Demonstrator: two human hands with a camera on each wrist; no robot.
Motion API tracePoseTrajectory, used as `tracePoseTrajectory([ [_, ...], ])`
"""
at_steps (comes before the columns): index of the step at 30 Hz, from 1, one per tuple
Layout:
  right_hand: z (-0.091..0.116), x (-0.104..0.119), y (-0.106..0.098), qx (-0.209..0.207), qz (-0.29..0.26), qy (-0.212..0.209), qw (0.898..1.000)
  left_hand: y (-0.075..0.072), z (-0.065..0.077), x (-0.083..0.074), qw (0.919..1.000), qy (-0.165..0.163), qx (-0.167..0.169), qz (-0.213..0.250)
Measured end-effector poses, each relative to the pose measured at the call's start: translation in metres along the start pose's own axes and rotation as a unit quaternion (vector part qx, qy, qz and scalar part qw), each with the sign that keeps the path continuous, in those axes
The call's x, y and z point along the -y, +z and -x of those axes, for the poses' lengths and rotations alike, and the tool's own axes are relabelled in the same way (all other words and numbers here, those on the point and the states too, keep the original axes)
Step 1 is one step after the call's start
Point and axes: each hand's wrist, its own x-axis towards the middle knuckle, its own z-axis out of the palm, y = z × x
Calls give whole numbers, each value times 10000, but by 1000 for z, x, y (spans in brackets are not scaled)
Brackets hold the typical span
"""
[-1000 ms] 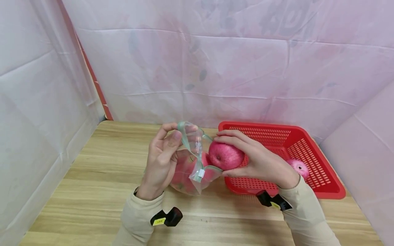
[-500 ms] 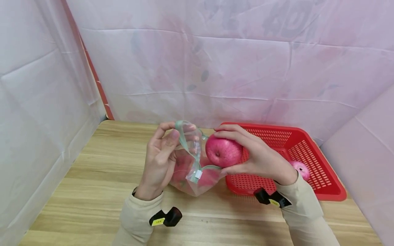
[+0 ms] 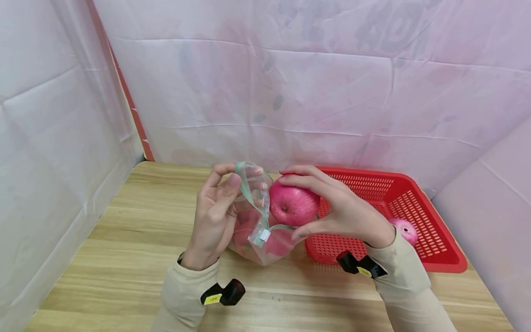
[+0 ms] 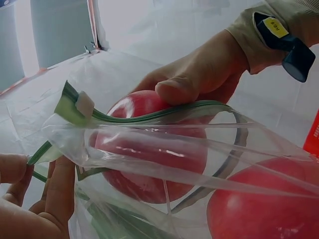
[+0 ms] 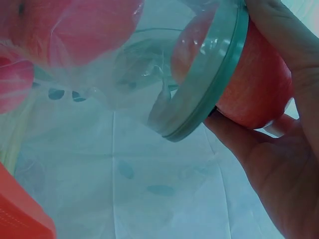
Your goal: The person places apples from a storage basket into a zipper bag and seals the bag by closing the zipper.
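A clear zip bag [image 3: 264, 255] with a green sealing strip stands on the table, several red apples [image 4: 269, 204] visible through its plastic. My left hand [image 3: 212, 214] pinches the strip at the left side of the bag's mouth. Fingers and thumb of my right hand [image 3: 346, 210] grip another red apple [image 3: 293, 205] at the mouth. In the left wrist view, part of this gripped apple shows behind the clear plastic. A white slider [image 3: 264, 235] sits at the strip's near end. The right wrist view shows the strip [image 5: 219, 89] crossing in front of the gripped apple.
At the right, a red perforated basket [image 3: 445, 240] holds a pink-red apple [image 3: 405, 230], partly hidden by my right wrist. The wooden table [image 3: 124, 258] extends left and forward of the bag. Pale printed sheets [image 3: 323, 92] hang behind and at both sides.
My right hand has moved left with the apple, bringing it from the bag's right edge into the mouth. The left hand has shifted slightly left, still pinching the strip.
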Motion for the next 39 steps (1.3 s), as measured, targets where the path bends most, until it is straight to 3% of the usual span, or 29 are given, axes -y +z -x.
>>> tracePoseTrajectory([
  [19, -6, -5, 12, -38, -680, -737, 9950, -4, -1, 3, 9996, 185, 76, 177],
  [30, -6, -7, 24, -417, -1245, -267, 9910, -3, -2, 3, 9996, 115, 34, 255],
  [39, -4, -12, 36, -639, -317, -122, 9974, -3, -2, 3, 9999, 95, 17, 105],
])
